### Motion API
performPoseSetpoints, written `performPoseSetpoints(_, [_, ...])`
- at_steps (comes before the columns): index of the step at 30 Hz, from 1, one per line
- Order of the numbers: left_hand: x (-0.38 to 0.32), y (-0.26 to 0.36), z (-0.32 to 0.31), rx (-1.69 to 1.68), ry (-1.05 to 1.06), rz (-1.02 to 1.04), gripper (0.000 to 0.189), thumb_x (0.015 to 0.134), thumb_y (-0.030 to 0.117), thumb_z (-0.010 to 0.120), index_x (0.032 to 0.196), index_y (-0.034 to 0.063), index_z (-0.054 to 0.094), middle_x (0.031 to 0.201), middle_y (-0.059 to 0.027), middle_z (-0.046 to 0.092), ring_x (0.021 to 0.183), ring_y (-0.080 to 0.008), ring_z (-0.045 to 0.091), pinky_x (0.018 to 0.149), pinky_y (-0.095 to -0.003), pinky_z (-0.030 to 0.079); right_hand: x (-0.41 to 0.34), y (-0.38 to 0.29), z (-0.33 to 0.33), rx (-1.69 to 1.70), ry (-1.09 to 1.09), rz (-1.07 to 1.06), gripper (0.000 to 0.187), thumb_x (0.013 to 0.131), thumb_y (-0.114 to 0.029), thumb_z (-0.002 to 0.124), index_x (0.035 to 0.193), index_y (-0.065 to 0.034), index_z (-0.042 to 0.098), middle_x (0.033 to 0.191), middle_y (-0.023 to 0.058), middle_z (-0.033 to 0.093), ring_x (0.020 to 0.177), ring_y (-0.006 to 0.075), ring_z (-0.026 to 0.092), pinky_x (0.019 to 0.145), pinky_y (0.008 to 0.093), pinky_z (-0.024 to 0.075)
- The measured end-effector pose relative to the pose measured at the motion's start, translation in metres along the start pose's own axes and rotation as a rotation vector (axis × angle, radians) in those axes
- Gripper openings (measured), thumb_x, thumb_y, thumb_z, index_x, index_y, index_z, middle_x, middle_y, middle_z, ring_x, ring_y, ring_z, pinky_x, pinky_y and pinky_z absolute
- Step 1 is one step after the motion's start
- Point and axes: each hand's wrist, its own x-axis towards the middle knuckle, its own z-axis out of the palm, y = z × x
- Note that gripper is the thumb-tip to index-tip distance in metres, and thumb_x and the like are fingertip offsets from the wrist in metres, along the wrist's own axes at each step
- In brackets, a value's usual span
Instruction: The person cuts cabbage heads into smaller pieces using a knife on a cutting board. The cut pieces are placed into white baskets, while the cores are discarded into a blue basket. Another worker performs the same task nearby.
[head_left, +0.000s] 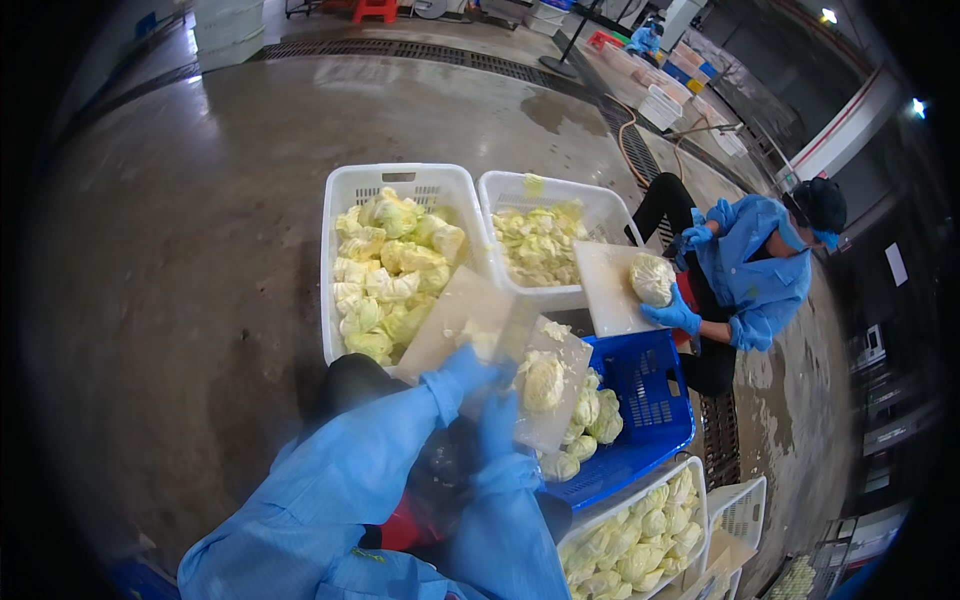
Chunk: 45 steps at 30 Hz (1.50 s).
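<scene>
A white cutting board (442, 330) lies across in front of me, with cabbage scraps on it. My right hand (498, 416), in a blue glove, grips a knife (517, 331) whose broad blade is blurred and points away from me. My left hand (469, 369), also gloved, rests against a pale piece of cabbage (480, 337); blur hides how its fingers lie. Right of the knife, a trimmed cabbage (541, 381) sits on the board. Beyond the board, a white crate (327, 262) holds cut cabbage pieces (390, 255).
A second white crate (600, 201) contains leaf scraps. Several cabbages (604, 416) lie in a blue crate (645, 390) at right, and more fill a white crate (701, 487) nearer me. A co-worker (765, 262) holds a cabbage (652, 280) on another cutting board (607, 300).
</scene>
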Motion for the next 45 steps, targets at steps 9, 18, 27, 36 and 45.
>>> performPoseSetpoints(9, [0.003, 0.000, 0.006, -0.123, 0.018, -0.012, 0.038, 0.072, 0.028, 0.069, 0.098, 0.0019, 0.060, 0.092, -0.0108, 0.063, 0.083, -0.0198, 0.060, 0.070, -0.0317, 0.048, 0.001, 0.015, 0.001, -0.111, 0.026, -0.076, 0.019, 0.085, -0.016, 0.053, 0.093, 0.0004, 0.049, 0.081, 0.0144, 0.057, 0.073, 0.0231, 0.055, 0.066, 0.0356, 0.0432])
performPoseSetpoints(18, [0.085, -0.177, 0.033, -0.559, -0.144, -0.065, 0.039, 0.071, 0.009, 0.050, 0.110, 0.0059, 0.045, 0.092, -0.0138, 0.054, 0.073, -0.0272, 0.055, 0.060, -0.0410, 0.050, 0.012, 0.008, -0.004, -0.044, 0.022, -0.052, 0.025, 0.085, -0.017, 0.053, 0.102, 0.0014, 0.050, 0.080, 0.0107, 0.057, 0.068, 0.0181, 0.054, 0.060, 0.0329, 0.0434])
performPoseSetpoints(27, [0.034, -0.135, 0.049, -1.401, -0.051, -0.188, 0.024, 0.081, 0.020, 0.049, 0.103, 0.0107, 0.051, 0.090, -0.0068, 0.053, 0.081, -0.0212, 0.052, 0.069, -0.0375, 0.047, -0.004, -0.022, -0.024, 0.373, 0.081, 0.109, 0.013, 0.087, -0.017, 0.052, 0.090, -0.0047, 0.049, 0.066, 0.0021, 0.049, 0.053, 0.0082, 0.045, 0.046, 0.0228, 0.0359])
performPoseSetpoints(36, [0.011, -0.114, 0.039, -1.218, -0.073, -0.167, 0.041, 0.077, 0.012, 0.044, 0.118, 0.0103, 0.044, 0.103, -0.0149, 0.050, 0.081, -0.0319, 0.056, 0.064, -0.0417, 0.050, -0.055, -0.055, -0.099, 0.622, 0.224, 0.231, 0.013, 0.087, -0.018, 0.052, 0.086, -0.0072, 0.044, 0.059, -0.0006, 0.041, 0.047, 0.0087, 0.039, 0.041, 0.0226, 0.0321])
performPoseSetpoints(45, [-0.012, -0.142, 0.035, -1.581, -0.300, -0.273, 0.039, 0.069, 0.019, 0.047, 0.107, 0.0090, 0.053, 0.098, -0.0134, 0.056, 0.081, -0.0289, 0.053, 0.067, -0.0422, 0.046, -0.061, -0.012, -0.132, 1.085, 0.081, 0.480, 0.012, 0.088, -0.021, 0.050, 0.080, -0.0131, 0.045, 0.063, -0.0035, 0.041, 0.052, 0.0083, 0.041, 0.047, 0.0215, 0.0360])
